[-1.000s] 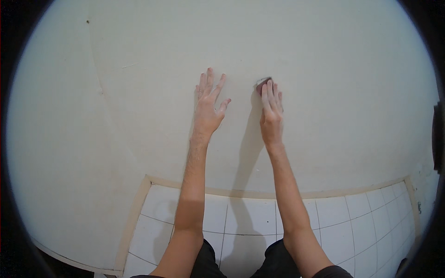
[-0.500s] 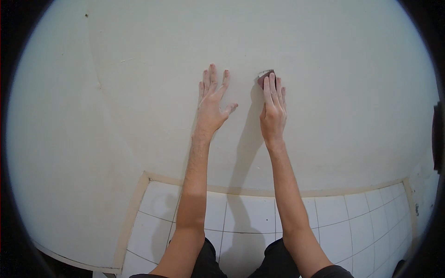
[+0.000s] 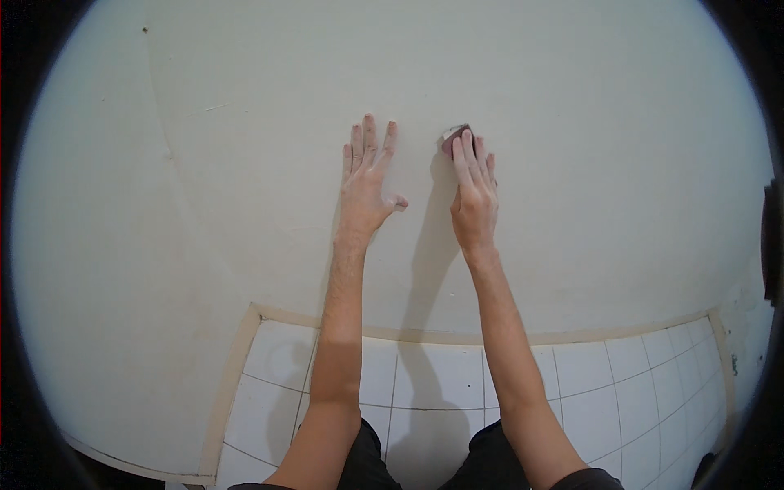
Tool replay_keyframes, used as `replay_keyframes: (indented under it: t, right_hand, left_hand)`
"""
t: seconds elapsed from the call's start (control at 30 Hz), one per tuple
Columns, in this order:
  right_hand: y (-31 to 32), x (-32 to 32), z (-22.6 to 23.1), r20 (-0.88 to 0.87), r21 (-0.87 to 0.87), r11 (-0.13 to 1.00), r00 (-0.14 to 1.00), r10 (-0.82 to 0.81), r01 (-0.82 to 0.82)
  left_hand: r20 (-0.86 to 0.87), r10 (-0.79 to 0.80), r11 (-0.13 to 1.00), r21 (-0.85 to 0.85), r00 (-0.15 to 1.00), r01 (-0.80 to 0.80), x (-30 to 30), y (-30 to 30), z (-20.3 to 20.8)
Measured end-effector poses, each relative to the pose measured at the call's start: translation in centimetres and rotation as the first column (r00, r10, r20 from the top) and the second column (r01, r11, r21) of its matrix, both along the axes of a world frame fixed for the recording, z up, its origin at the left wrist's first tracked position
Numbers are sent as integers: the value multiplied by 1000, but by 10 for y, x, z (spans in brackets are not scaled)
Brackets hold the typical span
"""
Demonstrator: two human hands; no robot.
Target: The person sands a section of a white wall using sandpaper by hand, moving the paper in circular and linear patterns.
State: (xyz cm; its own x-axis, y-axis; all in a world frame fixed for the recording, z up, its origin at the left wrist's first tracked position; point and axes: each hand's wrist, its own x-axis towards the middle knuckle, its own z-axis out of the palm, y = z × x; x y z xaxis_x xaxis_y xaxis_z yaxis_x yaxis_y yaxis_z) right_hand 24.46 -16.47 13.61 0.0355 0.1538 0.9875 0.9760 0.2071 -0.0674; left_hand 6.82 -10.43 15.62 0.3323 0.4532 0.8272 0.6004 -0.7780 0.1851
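Note:
My left hand [image 3: 363, 192] lies against the pale wall [image 3: 572, 204], its fingers spread and powdered with whitish dust. To its right, my right hand [image 3: 475, 192] presses a small reddish-brown piece of sandpaper [image 3: 448, 146] on the wall under its fingertips. The sheet looks folded, with a light-coloured corner sticking out past the fingers at the upper left. Most of it is hidden beneath the fingers. Both arms reach up and forward, and shadows fall on the wall beside them.
White floor tiles [image 3: 441, 371] with a beige border [image 3: 425, 336] meet the wall's foot. A faint uneven line [image 3: 169, 151] and a small dark spot [image 3: 145, 30] mark the wall at left. A dark object [image 3: 770, 245] stands at the right edge.
My right hand has slid slightly left along the wall with the sandpaper. My left hand keeps its place, though its thumb has shifted lower. The whole view has drifted a little.

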Motion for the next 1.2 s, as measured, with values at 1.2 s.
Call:
replay_keyframes:
  t: [1.2]
  right_hand:
    - [11,47,-164,201,-194,963,969,-145,185]
  left_hand:
    - [-62,-50,999,-10,997,50,10,6,-4]
